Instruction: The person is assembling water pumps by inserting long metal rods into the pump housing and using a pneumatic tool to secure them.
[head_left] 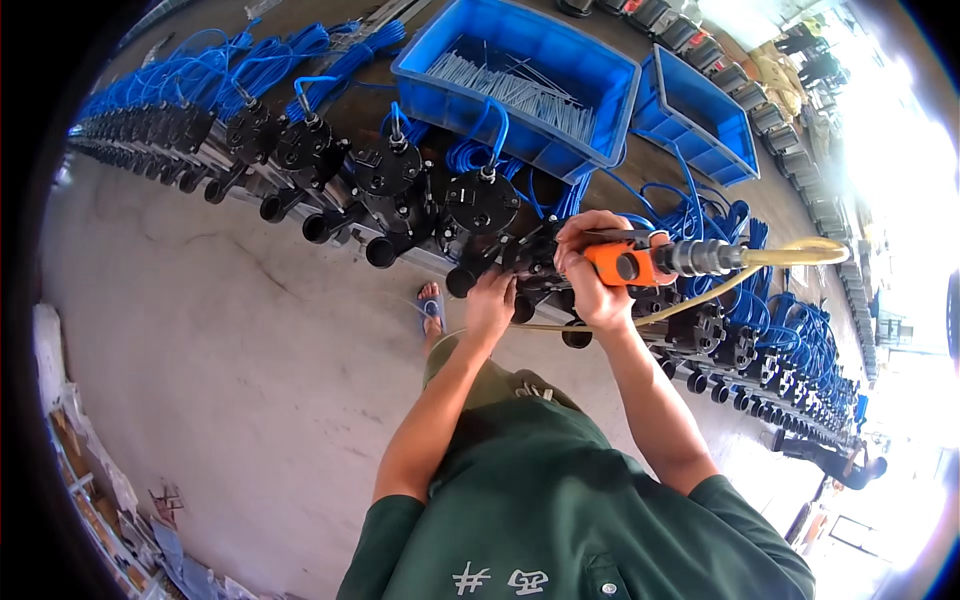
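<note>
Right hand [598,290] wraps orange air tool [606,260] above black pump [537,256]. Left hand [490,305] bunched at pump's side; pinch cannot be told. Tool likely dense, rigid: grip by body. Yellow hose [700,298], likely springy, crosses your front. Neighbouring pumps [482,203] crowd both sides; room opens toward floor [250,280] on your side.

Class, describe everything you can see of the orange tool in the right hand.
The orange tool has a dark round part on its side; whether plastic or painted metal, I cannot tell. A silvery, metallic coupling joins it to a looping yellowish hose. It lies crosswise, coupling toward the person's right, gripped by the right hand over the black units. Its working end is hidden.
</note>
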